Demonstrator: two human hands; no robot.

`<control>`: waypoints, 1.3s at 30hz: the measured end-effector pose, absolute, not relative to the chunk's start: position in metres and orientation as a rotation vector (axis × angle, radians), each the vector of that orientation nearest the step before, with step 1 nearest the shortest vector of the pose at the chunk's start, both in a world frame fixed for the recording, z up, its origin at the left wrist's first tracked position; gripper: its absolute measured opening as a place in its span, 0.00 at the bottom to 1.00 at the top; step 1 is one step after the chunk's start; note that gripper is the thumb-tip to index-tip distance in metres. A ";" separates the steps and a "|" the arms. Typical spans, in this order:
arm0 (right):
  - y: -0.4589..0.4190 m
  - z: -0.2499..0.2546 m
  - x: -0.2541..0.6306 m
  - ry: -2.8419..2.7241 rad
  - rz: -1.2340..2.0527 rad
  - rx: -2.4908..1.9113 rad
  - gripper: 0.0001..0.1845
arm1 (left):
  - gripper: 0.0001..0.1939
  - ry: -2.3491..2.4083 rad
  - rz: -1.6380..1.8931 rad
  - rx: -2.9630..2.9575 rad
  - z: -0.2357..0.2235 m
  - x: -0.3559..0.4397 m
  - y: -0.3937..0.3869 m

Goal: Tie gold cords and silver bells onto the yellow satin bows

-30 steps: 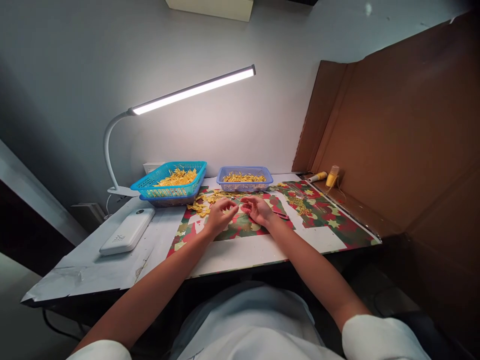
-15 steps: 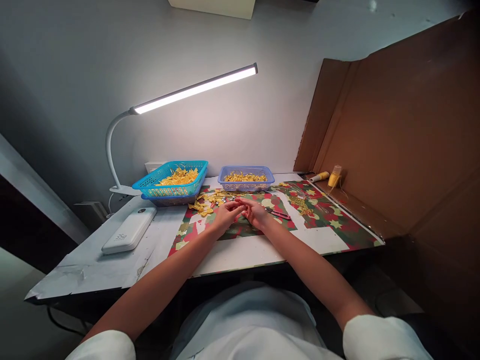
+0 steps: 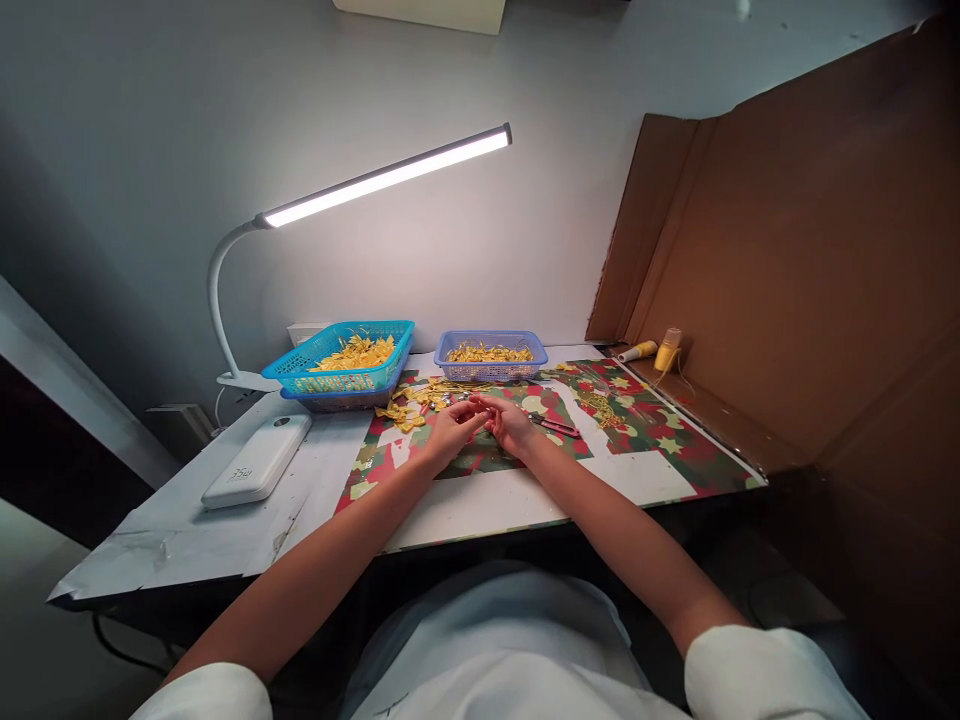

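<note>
Over the patterned mat (image 3: 480,460), my left hand (image 3: 453,430) and my right hand (image 3: 511,425) meet at the fingertips. Both have their fingers pinched together, and whatever lies between them is too small or hidden to name. Just beyond the left hand, yellow ribbon bows (image 3: 405,412) lie in a loose pile. A pair of pink-handled pliers or snips (image 3: 556,427) rests right of the right hand. Farther right is a small heap of thin gold chain or wire (image 3: 602,408).
A turquoise basket (image 3: 341,380) of yellow bows stands at the back left, stacked on another basket. Behind my hands is a purple basket (image 3: 491,371) of gold pieces. A white power bank (image 3: 259,462), a lamp (image 3: 390,178), thread spools (image 3: 667,350) and a cardboard wall (image 3: 795,250) surround the work area.
My hands stay together in nearly the same place, with only slight finger movement. The whole view has shifted very slightly.
</note>
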State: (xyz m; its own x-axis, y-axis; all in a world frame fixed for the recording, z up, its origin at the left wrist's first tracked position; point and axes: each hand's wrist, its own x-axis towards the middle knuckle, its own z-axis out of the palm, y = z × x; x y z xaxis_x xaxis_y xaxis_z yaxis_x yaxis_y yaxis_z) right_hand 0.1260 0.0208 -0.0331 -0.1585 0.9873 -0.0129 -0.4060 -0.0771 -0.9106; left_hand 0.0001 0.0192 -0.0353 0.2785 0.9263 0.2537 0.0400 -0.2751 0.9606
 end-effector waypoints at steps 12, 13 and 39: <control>0.019 -0.032 0.127 -1.011 1.526 -0.883 0.09 | 0.14 0.775 0.952 1.052 -0.027 -0.009 0.032; 0.018 -0.033 0.126 -1.033 1.501 -0.900 0.09 | 0.13 0.768 0.947 1.020 -0.026 -0.010 0.031; 0.020 -0.035 0.127 -1.015 1.520 -0.968 0.06 | 0.13 0.870 1.073 1.057 -0.028 -0.014 0.035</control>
State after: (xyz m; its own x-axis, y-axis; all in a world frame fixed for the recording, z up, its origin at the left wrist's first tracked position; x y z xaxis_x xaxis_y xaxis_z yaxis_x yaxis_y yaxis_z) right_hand 0.1273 0.0201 -0.0346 -0.1532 0.9852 -0.0771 -0.3066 -0.1215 -0.9441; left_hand -0.0135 0.0346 -0.0276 0.2636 0.9630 -0.0553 -0.2535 0.1244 0.9593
